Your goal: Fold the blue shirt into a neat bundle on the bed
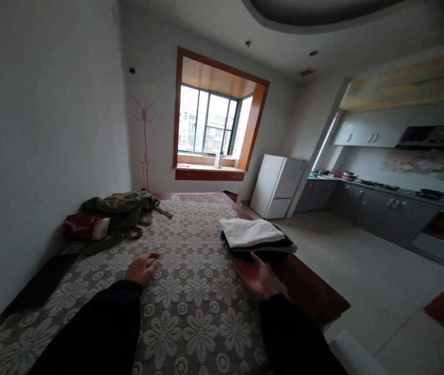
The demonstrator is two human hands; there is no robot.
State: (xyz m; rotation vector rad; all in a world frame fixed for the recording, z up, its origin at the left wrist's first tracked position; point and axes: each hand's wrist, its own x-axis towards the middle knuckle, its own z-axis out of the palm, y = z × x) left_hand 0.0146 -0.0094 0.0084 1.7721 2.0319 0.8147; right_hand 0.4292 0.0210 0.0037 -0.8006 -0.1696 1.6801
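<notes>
both hands, left hand (140, 269) and right hand (256, 277), lie open near folded clothes (256, 238).

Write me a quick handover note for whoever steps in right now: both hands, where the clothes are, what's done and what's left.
Left hand: empty, resting on the floral bedspread, fingers loosely curled.
Right hand: empty, palm up, just short of the folded stack.
Done: stack sits at the bed's right edge, white garment on top of dark ones.
Left: green backpack and red-and-white pouch lie by the wall, untouched.
</notes>
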